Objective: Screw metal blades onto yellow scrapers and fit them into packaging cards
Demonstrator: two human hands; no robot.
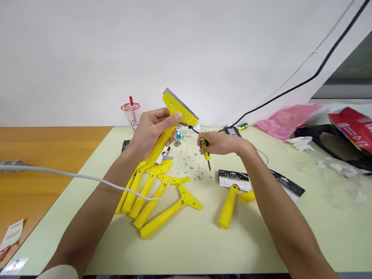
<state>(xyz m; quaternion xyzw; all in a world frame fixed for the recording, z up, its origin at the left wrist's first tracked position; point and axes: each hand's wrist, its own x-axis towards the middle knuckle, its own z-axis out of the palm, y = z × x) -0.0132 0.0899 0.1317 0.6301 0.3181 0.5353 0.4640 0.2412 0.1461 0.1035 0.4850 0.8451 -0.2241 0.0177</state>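
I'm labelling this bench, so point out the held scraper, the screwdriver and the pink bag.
Held scraper [179, 108]: head camera view, on its wide yellow end.
Screwdriver [207, 156]: head camera view, on the handle's lower end, near the shaft.
Pink bag [283, 121]: head camera view, on its crumpled middle.

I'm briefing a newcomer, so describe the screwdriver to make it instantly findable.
Find the pale table by the white wall; above its middle is the person's right grip. It holds the screwdriver tip down. A dark-and-yellow handle with a thin metal shaft sets it apart from the broad-headed yellow scraper held up in the left grip.
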